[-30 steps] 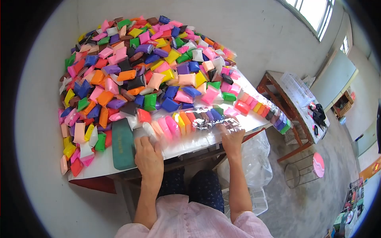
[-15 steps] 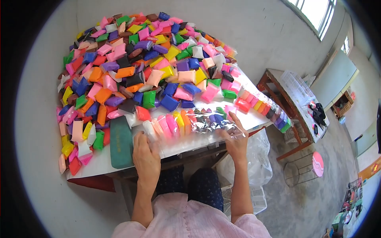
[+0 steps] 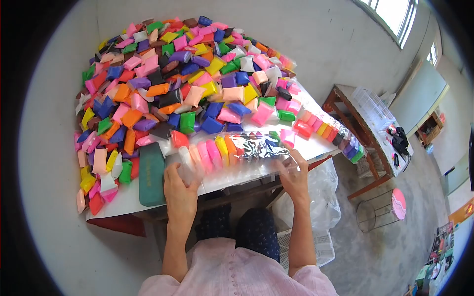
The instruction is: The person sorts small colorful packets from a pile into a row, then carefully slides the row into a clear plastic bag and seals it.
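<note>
Lying along the table's front edge is a clear plastic bag (image 3: 256,149) with a row of small coloured packets (image 3: 214,154) inside, running from white through pink, yellow and orange to dark and blue. My left hand (image 3: 180,190) is curled around the bag's left end, by the white packet. At the other end, my right hand (image 3: 295,180) pinches the loose clear film, its fingers partly blurred. A dark green box-like block (image 3: 151,175) stands just left of my left hand. Beyond the bag spreads a big heap of soft coloured packets (image 3: 163,89).
Another filled clear bag (image 3: 330,130) lies at the table's right edge. A wooden side table (image 3: 365,108) holds a white basket (image 3: 369,101) and dark items. Below are clear plastic sheeting (image 3: 316,192), a white crate (image 3: 316,246) and a pink-topped stool (image 3: 398,203).
Both hands keep hold of the bag at its two ends. The film near my right hand has shifted slightly downward, and the view has moved a little.
</note>
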